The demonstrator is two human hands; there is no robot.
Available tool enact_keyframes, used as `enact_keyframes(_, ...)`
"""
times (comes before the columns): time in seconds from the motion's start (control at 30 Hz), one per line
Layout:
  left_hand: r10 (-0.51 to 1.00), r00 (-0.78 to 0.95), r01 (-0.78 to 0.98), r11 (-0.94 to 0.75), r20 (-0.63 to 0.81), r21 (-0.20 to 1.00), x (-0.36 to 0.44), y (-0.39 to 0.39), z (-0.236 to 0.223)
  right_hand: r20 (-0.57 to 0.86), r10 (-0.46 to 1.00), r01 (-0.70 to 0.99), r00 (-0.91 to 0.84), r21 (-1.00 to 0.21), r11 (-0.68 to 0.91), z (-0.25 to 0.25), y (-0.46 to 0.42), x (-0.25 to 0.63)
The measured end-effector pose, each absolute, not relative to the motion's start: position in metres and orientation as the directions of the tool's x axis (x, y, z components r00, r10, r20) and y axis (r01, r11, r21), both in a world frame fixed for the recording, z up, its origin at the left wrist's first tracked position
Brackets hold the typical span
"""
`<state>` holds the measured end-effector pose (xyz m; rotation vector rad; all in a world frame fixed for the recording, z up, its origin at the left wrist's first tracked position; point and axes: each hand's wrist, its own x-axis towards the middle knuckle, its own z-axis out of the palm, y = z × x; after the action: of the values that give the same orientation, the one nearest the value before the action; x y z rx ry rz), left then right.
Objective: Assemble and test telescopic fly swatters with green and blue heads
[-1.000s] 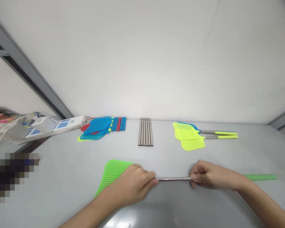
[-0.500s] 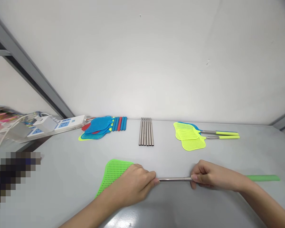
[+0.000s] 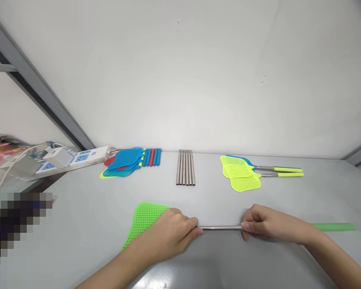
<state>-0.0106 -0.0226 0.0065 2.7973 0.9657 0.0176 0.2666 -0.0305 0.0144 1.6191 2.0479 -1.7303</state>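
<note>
1. The left hand (image 3: 177, 230) is closed, its thumb and fingers wrapped on a slim, shiny silver metal rod (image 3: 218, 227) near the rod's left end.
2. The right hand (image 3: 260, 220) has its fingers curled in and pinches the same rod between thumb and forefinger, farther along to the right.
3. The rod lies crosswise in front of the person, its middle stretch bare between the two hands.
4. A bright green, perforated plastic swatter head (image 3: 146, 218) sits at the left end, partly covered by the left hand and forearm.
5. A smooth, straight green handle (image 3: 333, 227) points out to the right beyond the right wrist; its join with the rod is hidden.
6. Behind, near the middle of the smooth grey surface (image 3: 198, 265), six silver metal tubes (image 3: 185, 168) lie side by side.
7. Right of these, two yellow-green mesh swatters (image 3: 245, 184) with metal shafts overlap a blue mesh swatter (image 3: 247, 161).
8. To the left is a pile of blue, red and yellow-green mesh heads (image 3: 128, 158), just beside a row of short blue and red rounded grips (image 3: 152, 157).
9. A white power strip (image 3: 90, 157) lies farther left.
</note>
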Motion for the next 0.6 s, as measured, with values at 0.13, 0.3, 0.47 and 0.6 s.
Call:
enact_keyframes(0.13,0.603,0.797,0.595,-0.784,-0.007,0.175,-0.011,-0.022,0.005,-0.574,0.682,0.695,-0.454,-0.707,-0.132,0.014,-0.03,0.266)
enact_keyframes(0.3,0.604,0.797,0.599,-0.787,-0.009,0.15,-0.011,-0.023,0.005,-0.565,0.681,0.71,-0.465,-0.698,-0.093,0.015,-0.03,0.267)
enact_keyframes(0.47,0.607,0.795,0.603,-0.789,0.002,0.116,-0.011,-0.024,0.004,-0.503,0.711,0.705,-0.491,-0.709,-0.014,0.013,-0.03,0.263)
enact_keyframes(0.6,0.594,0.805,0.59,-0.799,-0.002,0.118,-0.012,-0.024,0.004,-0.448,0.755,0.721,-0.479,-0.692,0.047,0.011,-0.032,0.256)
